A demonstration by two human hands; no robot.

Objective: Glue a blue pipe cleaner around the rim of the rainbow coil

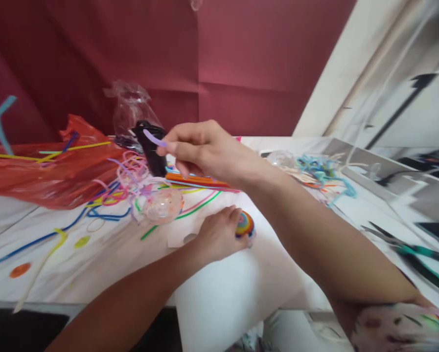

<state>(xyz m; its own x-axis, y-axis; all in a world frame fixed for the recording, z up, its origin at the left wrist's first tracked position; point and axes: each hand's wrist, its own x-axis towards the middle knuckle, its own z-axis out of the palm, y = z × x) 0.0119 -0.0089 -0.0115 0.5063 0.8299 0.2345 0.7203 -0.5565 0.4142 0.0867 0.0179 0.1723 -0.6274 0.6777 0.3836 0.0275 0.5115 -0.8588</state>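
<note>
My right hand (204,151) is raised over the table and reaches to the left, its thumb and fingers pinching a short, curved purple pipe cleaner (153,139). Lower down, near the table's front, my left hand (221,234) is closed around a small rainbow-striped round piece (245,225), with a shiny clear bit at its lower edge. My left fingers partly cover this piece. A clear plastic dome (163,206) lies to the left of my left hand. Beyond my right hand, a bundle of orange pipe cleaners (197,181) lies on the table, partly hidden by the hand.
A red plastic bag (50,181) with pipe cleaners on it fills the left. Pink and purple curled pipe cleaners (127,176) lie beside a black object (151,151). Teal-handled pliers (410,247) rest at the right, below a blue tangle (314,168). An orange disc (20,270) sits front left.
</note>
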